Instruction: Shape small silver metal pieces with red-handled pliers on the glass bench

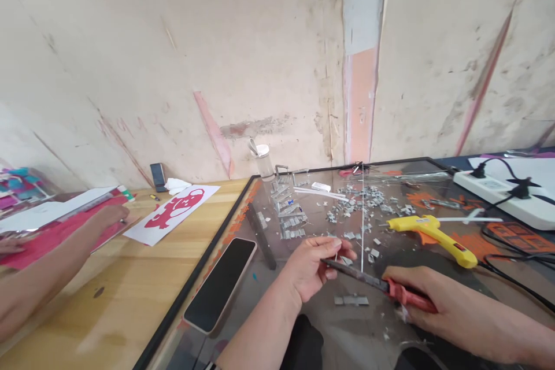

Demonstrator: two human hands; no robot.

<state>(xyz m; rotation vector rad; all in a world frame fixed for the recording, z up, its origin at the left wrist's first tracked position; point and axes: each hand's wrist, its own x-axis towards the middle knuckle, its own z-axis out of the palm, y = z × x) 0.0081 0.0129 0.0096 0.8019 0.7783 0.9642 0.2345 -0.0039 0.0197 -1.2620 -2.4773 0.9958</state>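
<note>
My right hand (427, 306) is wrapped round the red handles of long-nose pliers (359, 276), their dark jaws pointing left. The tips of the jaws meet the fingers of my left hand (314, 266), closed in a pinch. A short thin wire-like bit shows at those fingertips; what else they hold is hidden. Below the pliers a small grey metal strip (351, 300) lies on the glass tabletop (347, 335). Just beyond my left hand are several small grey metal pieces (373, 254).
A yellow glue gun (437, 237) lies at right, its cord near a white power strip (507, 193). Scattered metal bits (368, 199), a lidded bottle (263, 162) and a phone (221, 286) surround my hands. At left, another person's arm (65, 254) reaches over red paper near a paper cut-out (173, 214).
</note>
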